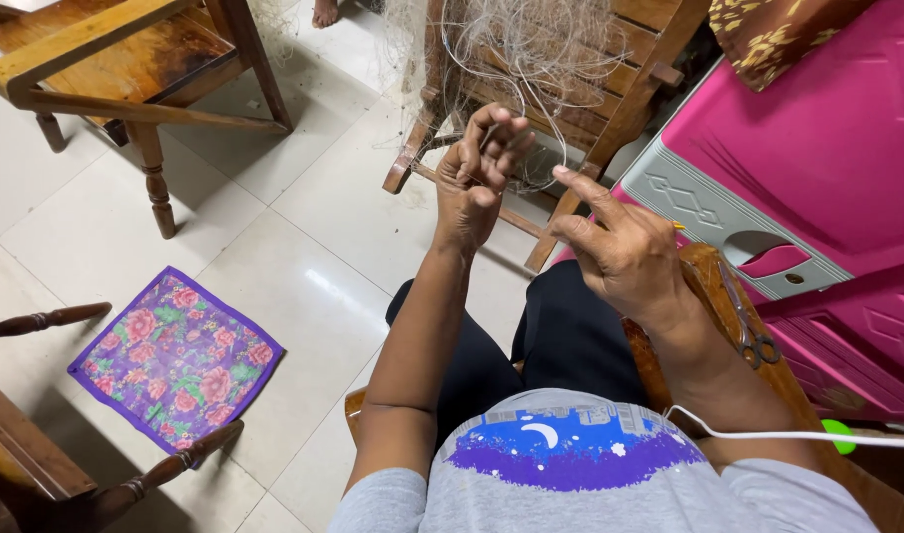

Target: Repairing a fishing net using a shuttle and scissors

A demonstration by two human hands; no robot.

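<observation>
A pale, fine-stranded fishing net point(531, 49) hangs in a tangle over the back of a wooden chair point(625, 94) in front of me. My left hand point(481, 173) is raised with its fingers curled into loose strands of the net. My right hand point(615, 247) is just to the right, thumb and forefinger pinched on a thin strand that runs up toward the net. A small yellow tip shows behind my right hand; what it belongs to is hidden.
Scissors point(753, 331) lie on the wooden armrest point(713, 286) by my right wrist. A pink plastic cabinet point(827, 148) stands at the right. A purple floral cloth point(180, 355) lies on the tiled floor, another wooden chair point(126, 69) at top left. A white cable point(797, 434) crosses my right arm.
</observation>
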